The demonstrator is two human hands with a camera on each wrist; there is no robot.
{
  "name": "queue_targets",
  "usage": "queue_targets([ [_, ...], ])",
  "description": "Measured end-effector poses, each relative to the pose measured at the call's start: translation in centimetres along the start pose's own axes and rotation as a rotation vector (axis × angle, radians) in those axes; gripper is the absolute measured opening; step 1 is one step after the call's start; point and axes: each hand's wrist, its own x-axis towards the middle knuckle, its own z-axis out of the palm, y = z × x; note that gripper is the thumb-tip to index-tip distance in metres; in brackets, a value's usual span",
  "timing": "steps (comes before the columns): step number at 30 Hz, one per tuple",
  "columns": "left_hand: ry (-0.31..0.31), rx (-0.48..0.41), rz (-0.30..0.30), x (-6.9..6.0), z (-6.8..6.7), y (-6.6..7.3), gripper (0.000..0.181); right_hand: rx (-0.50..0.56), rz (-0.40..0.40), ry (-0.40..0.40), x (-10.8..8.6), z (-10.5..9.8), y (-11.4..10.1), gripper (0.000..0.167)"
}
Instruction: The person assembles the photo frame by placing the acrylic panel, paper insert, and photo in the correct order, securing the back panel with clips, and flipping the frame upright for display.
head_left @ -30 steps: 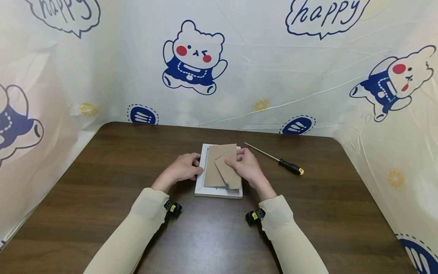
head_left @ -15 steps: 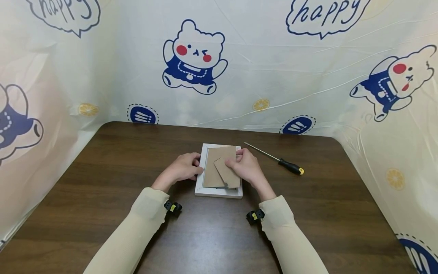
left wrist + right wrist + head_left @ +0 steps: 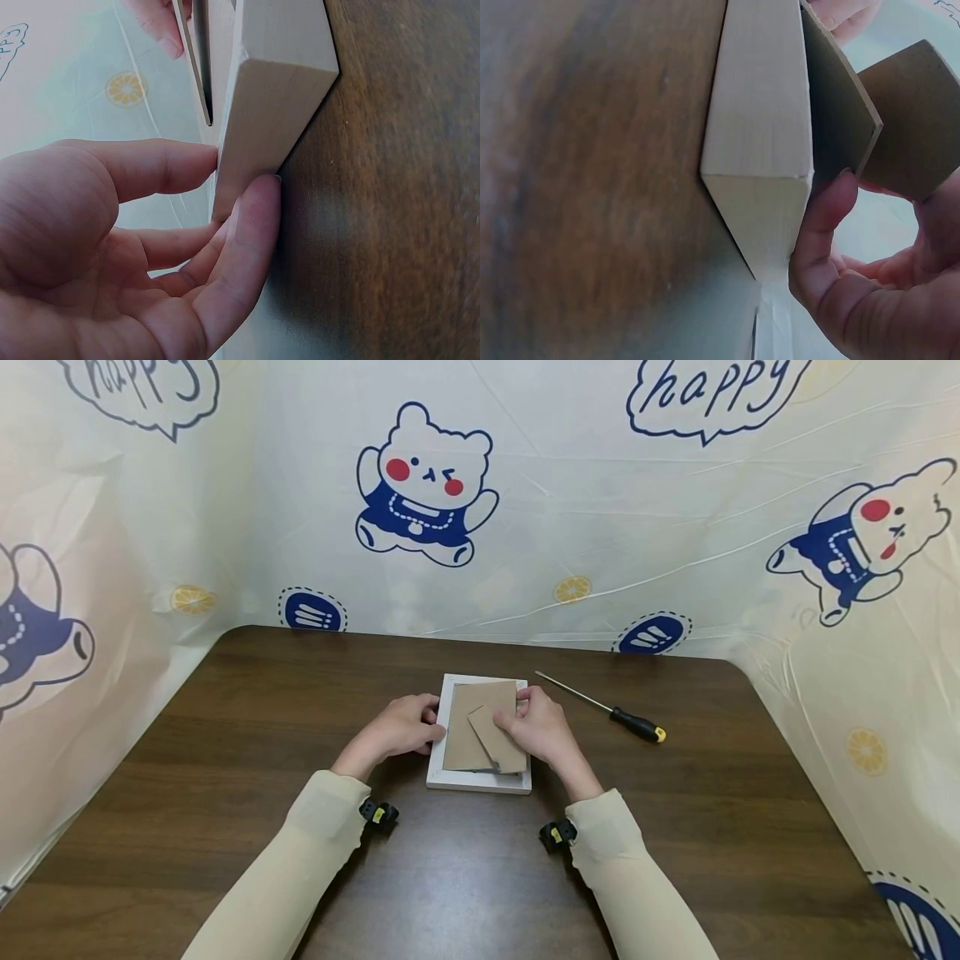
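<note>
A white picture frame [image 3: 478,782] lies on the table with its back up. Over its opening sits a brown backing board [image 3: 461,727] with a hinged stand flap [image 3: 501,745]. My left hand [image 3: 401,727] grips the frame's left side, thumb at the upper edge and fingers along the outer side. Pinched at its right side by my right hand [image 3: 542,722], the board has the thumb on the flap and fingers at its edge. In the right wrist view, the backing board [image 3: 844,97] tilts up from the frame [image 3: 765,97], and the flap [image 3: 915,112] stands away from it.
A screwdriver [image 3: 637,725] with a black and yellow handle lies right of the frame, its shaft pointing to the back left. The brown wooden table [image 3: 247,727] is bordered by a printed curtain [image 3: 525,585] behind and at both sides.
The backing board has shifted slightly left and towards me, with my right hand on it. The frame and my left hand have stayed in place.
</note>
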Motion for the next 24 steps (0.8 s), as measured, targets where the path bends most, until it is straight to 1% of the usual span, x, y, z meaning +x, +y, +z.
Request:
queue_targets([
  [10,-0.004,0.011,-0.004,-0.02,0.03,0.05,0.063,-0.041,0.002,0.007,-0.3,0.07,-0.28,0.06],
  [17,0.0,0.014,-0.003,0.03,0.0,-0.11,0.064,-0.106,-0.018,0.023,-0.41,0.21,-0.49,0.06],
  [24,-0.002,0.022,-0.002,0.01,-0.01,-0.05,0.064,-0.143,-0.005,0.02,-0.43,0.24,-0.58,0.061],
])
